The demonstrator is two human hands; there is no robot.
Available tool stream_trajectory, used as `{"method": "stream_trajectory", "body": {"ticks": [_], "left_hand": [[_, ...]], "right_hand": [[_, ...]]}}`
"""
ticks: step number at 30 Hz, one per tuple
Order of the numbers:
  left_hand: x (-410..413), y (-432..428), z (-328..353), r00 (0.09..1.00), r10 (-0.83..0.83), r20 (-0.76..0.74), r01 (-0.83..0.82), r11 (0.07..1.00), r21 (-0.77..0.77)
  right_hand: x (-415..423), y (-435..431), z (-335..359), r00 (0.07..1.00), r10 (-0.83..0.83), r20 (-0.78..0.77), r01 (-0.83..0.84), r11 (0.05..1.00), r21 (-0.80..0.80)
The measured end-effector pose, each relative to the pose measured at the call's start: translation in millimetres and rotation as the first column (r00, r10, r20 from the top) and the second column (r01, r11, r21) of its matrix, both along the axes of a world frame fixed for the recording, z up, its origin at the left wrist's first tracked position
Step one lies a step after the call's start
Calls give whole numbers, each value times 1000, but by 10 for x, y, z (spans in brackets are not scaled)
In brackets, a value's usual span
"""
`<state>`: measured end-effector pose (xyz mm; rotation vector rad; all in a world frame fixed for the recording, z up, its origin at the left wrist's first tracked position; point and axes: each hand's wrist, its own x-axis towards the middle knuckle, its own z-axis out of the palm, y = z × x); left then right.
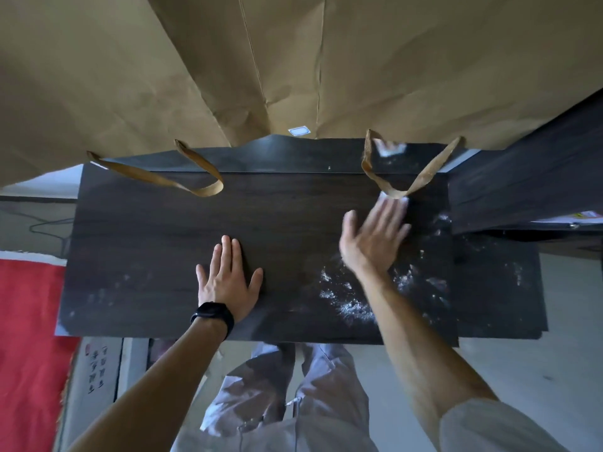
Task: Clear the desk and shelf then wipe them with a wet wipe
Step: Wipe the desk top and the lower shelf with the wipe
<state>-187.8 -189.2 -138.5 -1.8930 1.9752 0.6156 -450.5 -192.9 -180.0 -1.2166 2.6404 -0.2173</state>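
Note:
A dark wood-grain desk top [156,249] fills the middle of the view. White powdery smears [352,305] cover its right part. My left hand [228,278] rests flat on the desk near the front edge, fingers straight, with a black watch on the wrist. My right hand [375,236] is blurred, fingers straight, pressing a white wet wipe [396,199] against the desk near the back right; only the wipe's edge shows past the fingertips.
Large brown paper bags [293,60] hang over the back of the desk, their handles [195,181] drooping onto it. A dark shelf panel [522,177] rises at the right. A red cloth [29,337] lies left of the desk on the floor.

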Motion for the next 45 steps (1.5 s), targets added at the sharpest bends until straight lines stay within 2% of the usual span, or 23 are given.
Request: {"method": "stream_trajectory", "body": {"ticks": [2,3,4,5,7,9,13,15,19,23,26,30,32,33,35,37,39,41,43,45], "left_hand": [[52,-5,8,1000,-26,-13,26,1000,6],[72,-7,9,999,-40,-19,40,999,10],[89,-13,6,998,-56,-25,56,998,8],[108,-22,3,997,-74,-28,74,997,2],[163,-36,-8,993,-116,-26,116,993,-4],[231,-49,-23,988,-154,-23,154,988,0],[309,-68,-4,978,-208,-26,208,978,-3],[317,-85,2,974,-224,-31,224,975,-10],[327,-87,-4,971,-237,-37,236,972,-19],[374,-113,-14,961,-274,-27,273,962,-22],[453,-138,-27,957,-286,-37,285,958,-32],[502,-113,-43,954,-295,-50,294,956,-21],[498,-133,-41,953,-296,-62,295,955,-22],[495,-139,-40,952,-300,-69,299,954,-22],[507,-126,-49,950,-301,-81,301,954,-18],[532,-103,-49,949,-298,-105,297,955,-23],[581,-75,-53,942,-310,-132,305,951,-57],[679,-14,-62,934,-324,-149,315,945,-84],[829,99,-80,936,-320,-145,307,946,-106],[994,233,-93,936,-330,-125,318,942,-110]], "right_hand": [[342,273,-2,924,382,-4,-382,923,49],[332,333,-7,870,493,-2,-492,868,64],[200,315,-24,853,521,1,-520,852,63],[21,257,-56,885,466,-17,-464,884,64],[-381,130,-50,986,155,-53,-151,985,83],[-670,125,-5,990,-141,-1,141,985,102],[-249,610,5,924,-378,60,374,924,77],[86,782,27,915,-400,56,396,916,66],[307,665,25,984,-160,74,151,982,110],[350,163,11,994,98,54,-101,993,64],[820,-14,17,970,240,37,-242,970,35],[1724,544,55,866,491,99,-493,870,-1],[1581,836,44,861,503,68,-505,863,10],[1372,942,19,895,445,36,-446,895,26],[820,1074,-26,973,228,-47,-222,969,107],[355,1083,6,998,-21,-56,30,987,156],[342,988,30,993,-114,-38,119,983,143],[773,874,45,999,-33,-24,36,995,98],[1409,849,34,976,215,23,-216,974,70],[1851,909,50,870,485,90,-491,869,64]]}}
